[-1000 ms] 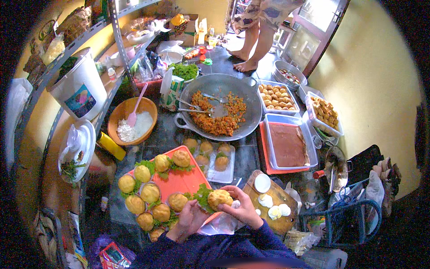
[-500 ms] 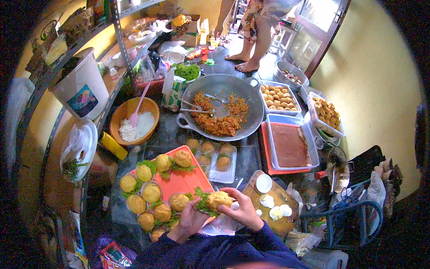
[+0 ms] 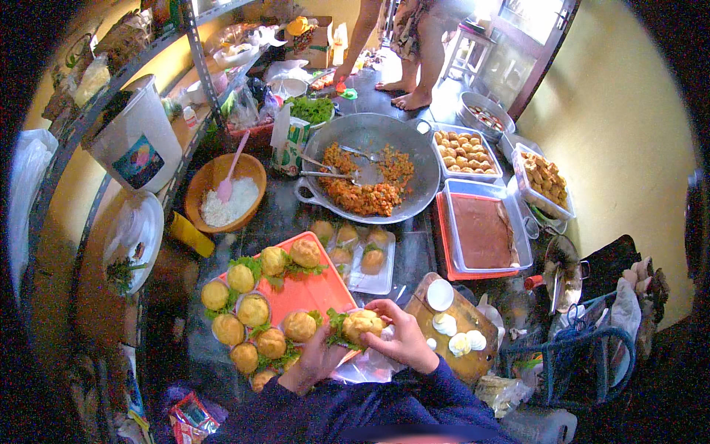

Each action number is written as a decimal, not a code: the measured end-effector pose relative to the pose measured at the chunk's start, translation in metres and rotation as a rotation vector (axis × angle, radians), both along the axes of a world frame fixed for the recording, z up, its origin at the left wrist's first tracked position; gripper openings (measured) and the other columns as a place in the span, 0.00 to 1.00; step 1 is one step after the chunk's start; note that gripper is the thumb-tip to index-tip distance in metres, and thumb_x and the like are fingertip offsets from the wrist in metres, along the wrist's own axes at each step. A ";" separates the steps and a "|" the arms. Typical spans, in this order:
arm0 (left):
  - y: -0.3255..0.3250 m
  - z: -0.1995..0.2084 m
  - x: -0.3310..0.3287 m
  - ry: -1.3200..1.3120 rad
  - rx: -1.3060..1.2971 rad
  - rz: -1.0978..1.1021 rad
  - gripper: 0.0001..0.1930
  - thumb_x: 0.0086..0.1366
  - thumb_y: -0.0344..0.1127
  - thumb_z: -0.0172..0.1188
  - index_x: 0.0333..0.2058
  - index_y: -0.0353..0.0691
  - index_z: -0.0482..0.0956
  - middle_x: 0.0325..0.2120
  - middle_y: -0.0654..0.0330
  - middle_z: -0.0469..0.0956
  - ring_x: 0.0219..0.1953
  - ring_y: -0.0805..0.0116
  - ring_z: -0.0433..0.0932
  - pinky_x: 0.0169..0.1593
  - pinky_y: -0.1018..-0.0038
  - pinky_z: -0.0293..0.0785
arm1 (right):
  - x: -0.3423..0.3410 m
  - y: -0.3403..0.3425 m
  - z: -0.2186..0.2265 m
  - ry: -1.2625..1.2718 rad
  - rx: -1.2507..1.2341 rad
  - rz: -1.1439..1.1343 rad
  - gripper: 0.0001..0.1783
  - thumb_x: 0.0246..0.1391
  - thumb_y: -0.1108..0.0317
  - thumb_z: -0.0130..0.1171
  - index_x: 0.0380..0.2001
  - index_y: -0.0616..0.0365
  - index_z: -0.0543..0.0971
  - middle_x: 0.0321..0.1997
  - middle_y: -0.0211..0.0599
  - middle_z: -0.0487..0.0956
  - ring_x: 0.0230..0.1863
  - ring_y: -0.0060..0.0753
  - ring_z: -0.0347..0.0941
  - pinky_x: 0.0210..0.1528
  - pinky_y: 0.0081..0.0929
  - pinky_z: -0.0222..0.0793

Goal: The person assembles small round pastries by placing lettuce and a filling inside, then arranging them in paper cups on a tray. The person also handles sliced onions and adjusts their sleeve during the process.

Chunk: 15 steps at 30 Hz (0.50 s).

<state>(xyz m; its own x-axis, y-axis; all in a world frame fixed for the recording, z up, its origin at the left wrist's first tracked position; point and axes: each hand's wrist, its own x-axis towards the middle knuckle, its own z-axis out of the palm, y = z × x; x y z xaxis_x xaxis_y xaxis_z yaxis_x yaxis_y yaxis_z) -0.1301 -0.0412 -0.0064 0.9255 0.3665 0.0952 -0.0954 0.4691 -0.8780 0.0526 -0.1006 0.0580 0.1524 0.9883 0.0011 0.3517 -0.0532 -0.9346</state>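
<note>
My feed has the right hand (image 3: 405,342) pinching a golden-brown round bun (image 3: 363,325) between thumb and fingers at its right side; left hand (image 3: 316,364) is up against the bun's left side, near the frilly green lettuce leaf (image 3: 336,323) that sticks out there; I can't tell how firmly the left fingers close, palm hides it; bun sits in front of the torso, just beside the right edge of a flat orange-red rectangular tray (image 3: 305,284); crumpled clear plastic (image 3: 367,368) lies below the hands.

On the tray I see more golden buns (image 3: 254,309) with lettuce between them, along its left and top edges; right of the hands, a brown wooden cutting board (image 3: 467,368) bears a small white round dish (image 3: 440,294) and white-and-yellow egg slices (image 3: 459,343); past the tray, a white shallow tray (image 3: 374,284) holds filled buns.

Further out, a wide grey metal wok (image 3: 418,200) with orange-red chunky filling (image 3: 364,198) and metal utensils in it; left of it, an orange round bowl (image 3: 198,201) holding white powder and a pink spatula (image 3: 235,159); right of it, a clear plastic box (image 3: 523,255) with a flat brown slab (image 3: 482,231); a barefoot co-worker (image 3: 434,70) bends at the far end.
</note>
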 end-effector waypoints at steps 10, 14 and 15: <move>-0.002 0.006 0.007 0.955 1.280 0.033 0.27 0.71 0.49 0.39 0.62 0.37 0.61 0.59 0.53 0.68 0.63 0.59 0.64 0.67 0.56 0.56 | 0.008 0.003 0.006 -0.045 -0.019 0.059 0.29 0.47 0.58 0.68 0.51 0.61 0.75 0.46 0.47 0.80 0.49 0.41 0.77 0.53 0.34 0.71; -0.004 0.004 0.007 1.271 2.011 -0.027 0.29 0.71 0.53 0.37 0.62 0.38 0.61 0.61 0.53 0.66 0.64 0.57 0.63 0.68 0.56 0.53 | 0.010 0.005 0.006 -0.163 0.036 0.097 0.28 0.47 0.57 0.68 0.50 0.61 0.76 0.45 0.48 0.79 0.49 0.43 0.77 0.53 0.35 0.71; -0.004 0.003 0.008 1.308 2.036 -0.030 0.30 0.71 0.53 0.36 0.62 0.37 0.61 0.61 0.52 0.66 0.64 0.56 0.63 0.68 0.56 0.53 | 0.010 0.006 0.006 -0.174 0.053 0.091 0.28 0.47 0.58 0.68 0.50 0.61 0.76 0.45 0.47 0.79 0.47 0.41 0.77 0.51 0.34 0.72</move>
<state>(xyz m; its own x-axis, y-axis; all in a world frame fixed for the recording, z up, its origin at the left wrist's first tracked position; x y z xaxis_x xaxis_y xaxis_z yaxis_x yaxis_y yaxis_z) -0.1224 -0.0450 -0.0038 0.7790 0.5875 -0.2193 0.0334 0.3103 0.9500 0.0629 -0.0948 0.0638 0.0550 0.9959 0.0716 0.5096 0.0336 -0.8598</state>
